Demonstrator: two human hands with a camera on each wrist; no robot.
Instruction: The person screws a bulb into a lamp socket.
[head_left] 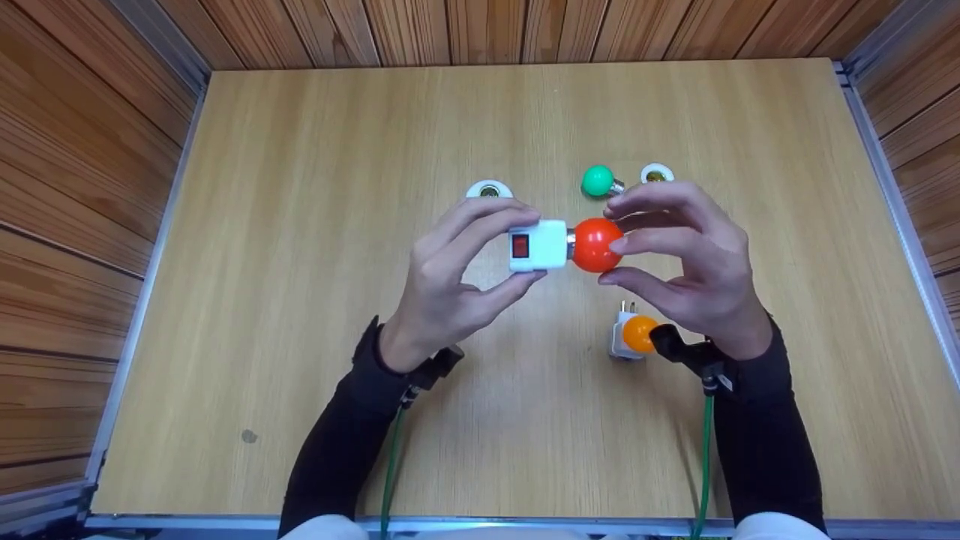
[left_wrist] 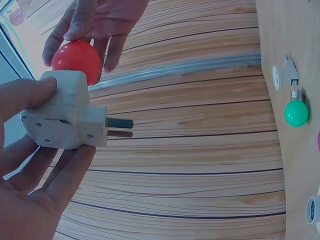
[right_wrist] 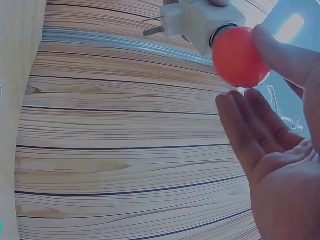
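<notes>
My left hand (head_left: pixel 469 277) grips a white plug-in lamp holder (head_left: pixel 551 259) with a red rocker switch, thumb below and fingers above. Two metal prongs (left_wrist: pixel 120 123) jut from its side in the left wrist view. A red round bulb (head_left: pixel 596 245) sits in the holder's socket, a band of its metal base showing. Around that bulb curve the thumb and fingers of my right hand (head_left: pixel 694 262). The right wrist view has the thumb against the bulb and the other fingertips right at its underside. Both hands hold these above the table.
Behind them lie a green bulb (head_left: pixel 598 181) and two white sockets, one at the left (head_left: pixel 489 188) and one at the right (head_left: pixel 657 173). An orange bulb (head_left: pixel 639 334) in a white plug holder (head_left: pixel 622 347) stands near my right wrist. Wooden walls (head_left: pixel 480 30) enclose the table (head_left: pixel 300 225).
</notes>
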